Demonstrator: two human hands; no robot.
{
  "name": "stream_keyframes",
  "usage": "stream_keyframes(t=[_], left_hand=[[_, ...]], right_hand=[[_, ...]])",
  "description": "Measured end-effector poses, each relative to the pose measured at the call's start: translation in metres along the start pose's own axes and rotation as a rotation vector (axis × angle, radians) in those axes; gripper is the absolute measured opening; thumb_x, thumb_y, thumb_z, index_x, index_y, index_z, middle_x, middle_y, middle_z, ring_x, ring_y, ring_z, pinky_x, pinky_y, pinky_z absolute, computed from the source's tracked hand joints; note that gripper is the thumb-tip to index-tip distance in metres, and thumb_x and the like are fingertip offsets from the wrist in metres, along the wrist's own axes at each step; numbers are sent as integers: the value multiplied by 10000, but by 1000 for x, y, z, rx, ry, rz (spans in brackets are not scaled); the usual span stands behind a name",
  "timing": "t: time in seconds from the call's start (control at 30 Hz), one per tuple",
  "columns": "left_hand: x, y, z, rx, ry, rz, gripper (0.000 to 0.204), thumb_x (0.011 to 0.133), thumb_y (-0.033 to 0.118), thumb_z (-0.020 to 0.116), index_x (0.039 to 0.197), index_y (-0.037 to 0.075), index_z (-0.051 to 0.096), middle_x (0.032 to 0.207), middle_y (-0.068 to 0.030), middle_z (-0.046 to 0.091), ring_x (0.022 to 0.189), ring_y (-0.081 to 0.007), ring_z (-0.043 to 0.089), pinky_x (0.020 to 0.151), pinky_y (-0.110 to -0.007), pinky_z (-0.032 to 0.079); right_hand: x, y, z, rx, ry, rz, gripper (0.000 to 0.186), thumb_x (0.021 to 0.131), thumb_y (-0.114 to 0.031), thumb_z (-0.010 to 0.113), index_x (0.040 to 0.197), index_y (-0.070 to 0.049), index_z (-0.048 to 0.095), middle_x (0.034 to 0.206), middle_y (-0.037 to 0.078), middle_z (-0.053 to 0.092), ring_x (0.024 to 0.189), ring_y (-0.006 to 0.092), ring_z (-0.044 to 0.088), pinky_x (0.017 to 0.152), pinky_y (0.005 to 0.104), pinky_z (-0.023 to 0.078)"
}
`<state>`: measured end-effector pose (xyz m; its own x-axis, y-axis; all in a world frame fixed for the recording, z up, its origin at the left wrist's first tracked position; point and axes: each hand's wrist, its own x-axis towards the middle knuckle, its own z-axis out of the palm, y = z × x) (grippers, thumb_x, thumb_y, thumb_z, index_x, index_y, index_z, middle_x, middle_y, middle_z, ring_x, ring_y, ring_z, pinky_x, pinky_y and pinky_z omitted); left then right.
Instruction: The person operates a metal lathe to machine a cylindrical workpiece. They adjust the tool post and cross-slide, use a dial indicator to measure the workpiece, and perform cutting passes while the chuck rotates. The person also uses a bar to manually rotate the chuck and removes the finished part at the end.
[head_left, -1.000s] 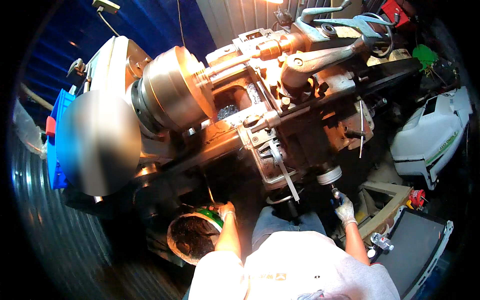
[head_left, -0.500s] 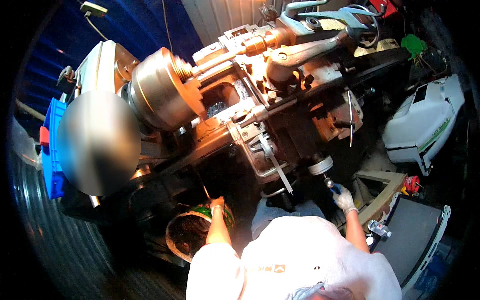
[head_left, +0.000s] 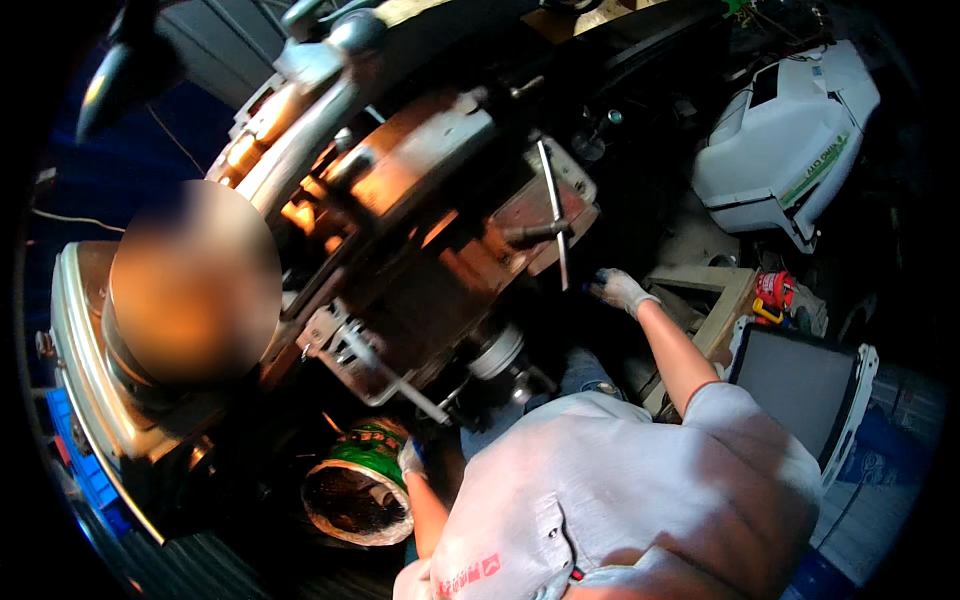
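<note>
My right hand (head_left: 624,292), in a white glove with blue on the finger side, reaches forward with loosely extended fingers. It is nearest to a T-shaped metal lever (head_left: 556,215) on the lathe's apron, with a gap between them. No held object shows in it. My left hand (head_left: 411,461), also in a light glove, is low beside a green bucket (head_left: 375,442) with a pale rim and dark, stained inside. Its fingers are mostly hidden. A round handwheel collar (head_left: 497,353) sits between my hands, in front of my legs.
The lathe carriage (head_left: 400,180) fills the upper left, partly blurred. A flat metal bar (head_left: 395,380) juts toward me. Right of me are a white machine cover (head_left: 790,145), a wooden frame (head_left: 722,310), a red reel-like item (head_left: 774,289) and a grey-topped panel (head_left: 798,385).
My view has swung right, shifting the lathe leftward and dimming the scene. My right hand has left the ball-ended crank handle and moved up toward the T-shaped lever. My left hand stays by the bucket.
</note>
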<state>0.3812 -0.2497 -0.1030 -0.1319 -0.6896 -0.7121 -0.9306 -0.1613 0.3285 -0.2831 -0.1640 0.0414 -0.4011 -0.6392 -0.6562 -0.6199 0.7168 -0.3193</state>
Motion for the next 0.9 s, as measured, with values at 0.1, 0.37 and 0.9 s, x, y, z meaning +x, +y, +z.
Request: stream_keyframes(t=[0.1,0.37,0.9], left_hand=[[-42,62,-10,358,-196,-47,354,885,352,493,1098,101,623,1053,-225,646,994,-408,603,835,-484,478],[-112,111,33,119,6,-52,335,838,295,539,1018,21,604,1019,-208,648,919,-392,613,819,-461,489],[-108,181,55,428,-26,262,170,766,245,621,685,96,625,763,-155,634,795,-380,608,758,-465,481]], right_hand=[[48,40,-16,-218,-33,3,367,847,-317,566,927,30,655,1002,260,641,927,417,605,855,451,480],[118,109,-41,-3,92,-87,388,773,-260,548,1030,8,661,1116,265,615,1040,406,588,913,446,473],[116,86,-125,59,-1,-16,503,857,-457,583,1104,-27,665,1137,193,642,1088,350,586,953,407,448]])
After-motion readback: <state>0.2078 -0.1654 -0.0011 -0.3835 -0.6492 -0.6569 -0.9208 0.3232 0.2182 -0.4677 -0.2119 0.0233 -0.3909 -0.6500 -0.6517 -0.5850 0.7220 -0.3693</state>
